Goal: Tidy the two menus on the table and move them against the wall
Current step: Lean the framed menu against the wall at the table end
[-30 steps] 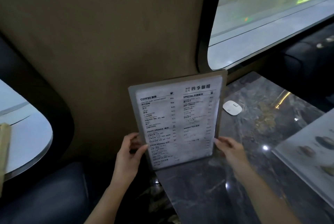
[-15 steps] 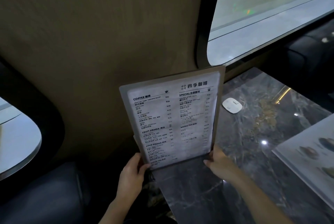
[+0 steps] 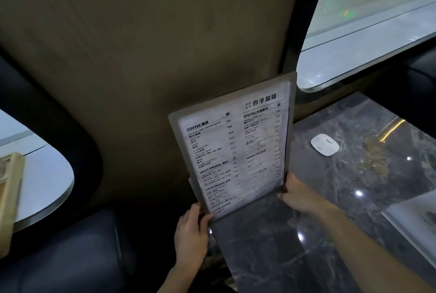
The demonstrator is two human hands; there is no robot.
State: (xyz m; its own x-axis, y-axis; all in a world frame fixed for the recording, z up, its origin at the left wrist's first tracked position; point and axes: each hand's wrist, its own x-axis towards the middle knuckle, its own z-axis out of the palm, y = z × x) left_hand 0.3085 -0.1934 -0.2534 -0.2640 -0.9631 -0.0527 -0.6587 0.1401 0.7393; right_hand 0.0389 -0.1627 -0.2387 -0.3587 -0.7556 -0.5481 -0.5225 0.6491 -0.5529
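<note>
A drinks menu (image 3: 236,146), white printed sheet on a grey board, stands upright on the dark marble table (image 3: 330,198), leaning near the brown wall (image 3: 165,44). My left hand (image 3: 192,229) grips its lower left corner. My right hand (image 3: 298,194) holds its lower right edge. A second board edge shows just behind the menu at the lower left. Another laminated sheet with pictures (image 3: 415,224) lies flat at the table's right edge.
A small white flat device (image 3: 325,144) lies on the table right of the menu. A window (image 3: 368,21) is above the table at the right. A dark seat (image 3: 70,257) is at the lower left, with another pale table (image 3: 40,186) beyond.
Both hands slid down from the menu's sides to its bottom corners. The menu's lower edge has come down onto the table by the wall.
</note>
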